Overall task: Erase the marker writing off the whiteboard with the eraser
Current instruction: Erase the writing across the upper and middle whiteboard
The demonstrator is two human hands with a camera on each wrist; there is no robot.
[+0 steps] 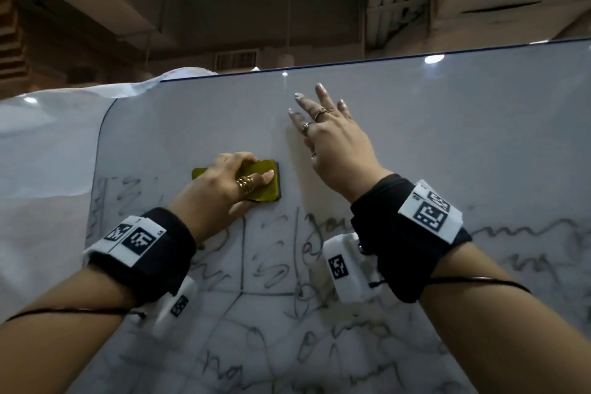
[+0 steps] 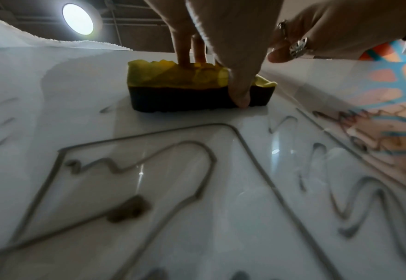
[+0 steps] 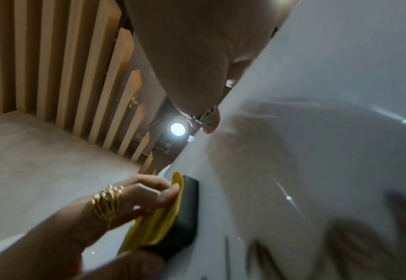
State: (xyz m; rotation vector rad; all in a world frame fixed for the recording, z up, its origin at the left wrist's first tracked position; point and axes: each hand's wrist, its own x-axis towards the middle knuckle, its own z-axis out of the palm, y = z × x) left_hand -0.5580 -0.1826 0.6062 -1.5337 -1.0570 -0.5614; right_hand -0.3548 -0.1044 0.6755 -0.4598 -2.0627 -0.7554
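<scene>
Forearms foremost; left hand grips eraser against whiteboard, just above marker writing. Right hand flat, fingers spread. Top band clean; most scribbles remain below.

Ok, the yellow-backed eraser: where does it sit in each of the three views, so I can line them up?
Head: eraser just left of centre, under the left hand, flat on the whiteboard above the writing.
Left wrist: eraser upper centre, dark pad on the board, fingers on its yellow back.
Right wrist: eraser lower centre, seen edge-on against the board.
Shared landmark: the gold ring on the left hand, also in the right wrist view.
</scene>
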